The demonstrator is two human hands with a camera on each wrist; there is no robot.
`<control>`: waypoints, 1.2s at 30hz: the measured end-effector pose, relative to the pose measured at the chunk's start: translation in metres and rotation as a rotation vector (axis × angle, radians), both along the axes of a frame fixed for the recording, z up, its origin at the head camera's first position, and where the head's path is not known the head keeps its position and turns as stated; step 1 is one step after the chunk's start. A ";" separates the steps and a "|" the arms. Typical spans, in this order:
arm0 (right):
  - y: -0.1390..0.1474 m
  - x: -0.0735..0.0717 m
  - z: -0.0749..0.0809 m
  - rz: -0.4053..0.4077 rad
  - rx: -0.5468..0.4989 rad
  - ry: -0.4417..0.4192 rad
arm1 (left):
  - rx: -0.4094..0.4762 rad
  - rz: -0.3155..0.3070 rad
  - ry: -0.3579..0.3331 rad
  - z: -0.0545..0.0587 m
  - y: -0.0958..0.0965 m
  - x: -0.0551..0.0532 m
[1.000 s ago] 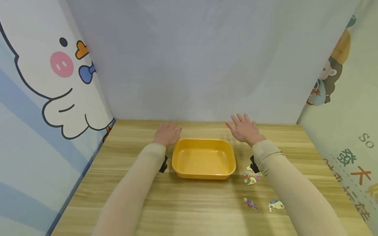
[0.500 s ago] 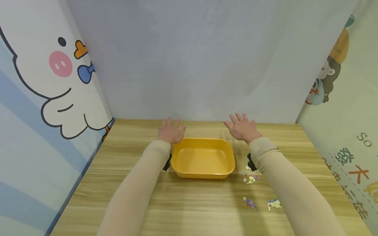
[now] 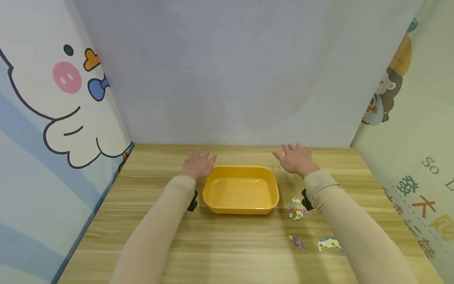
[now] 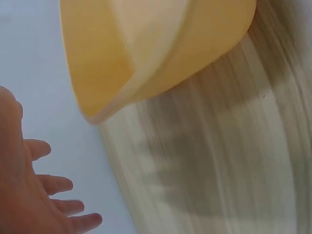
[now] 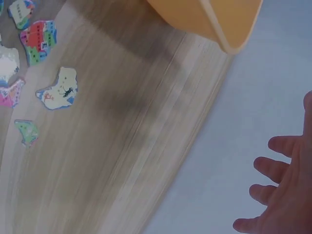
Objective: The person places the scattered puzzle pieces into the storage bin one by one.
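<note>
A yellow rectangular tray (image 3: 234,210) stands on the table, with nothing seen inside it. My left hand (image 3: 198,165) is held palm down near its far left corner, fingers spread and holding nothing. Beyond the far right corner, my right hand (image 3: 296,161) hovers with fingers spread, also holding nothing. The left wrist view shows the tray's wall (image 4: 204,53) apart from the left hand (image 4: 24,195). Several flat, printed puzzle pieces lie right of the tray, among them a cream piece (image 5: 59,90), a red and green piece (image 5: 39,41) and a small green piece (image 5: 28,130).
Nearer the front lie a blue and purple piece (image 3: 297,242) and a cream and blue piece (image 3: 329,243), the latter beside the right sleeve (image 3: 351,221). A pale grey wall (image 3: 230,79) rises behind the wooden table (image 3: 227,252). Printed panels border both sides.
Since half a second ago both hands have drawn slightly apart, the left one leftward and the right one rightward. The head view has shifted a little. Tray and pieces stay in place.
</note>
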State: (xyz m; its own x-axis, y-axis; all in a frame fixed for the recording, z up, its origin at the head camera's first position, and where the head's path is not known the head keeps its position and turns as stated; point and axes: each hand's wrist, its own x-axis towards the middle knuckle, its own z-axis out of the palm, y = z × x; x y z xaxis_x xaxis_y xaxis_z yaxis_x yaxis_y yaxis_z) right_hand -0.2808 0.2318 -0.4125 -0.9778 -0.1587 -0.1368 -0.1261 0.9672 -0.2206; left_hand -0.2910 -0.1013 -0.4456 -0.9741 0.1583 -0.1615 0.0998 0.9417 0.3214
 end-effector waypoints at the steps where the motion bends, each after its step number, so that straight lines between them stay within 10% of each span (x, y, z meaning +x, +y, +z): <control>1: 0.000 0.000 -0.003 -0.003 -0.011 -0.006 | 0.026 0.001 -0.004 -0.002 -0.002 0.001; 36: 0.040 0.038 -0.048 0.153 -0.100 -0.231 | 0.417 0.019 -0.017 -0.028 -0.034 0.035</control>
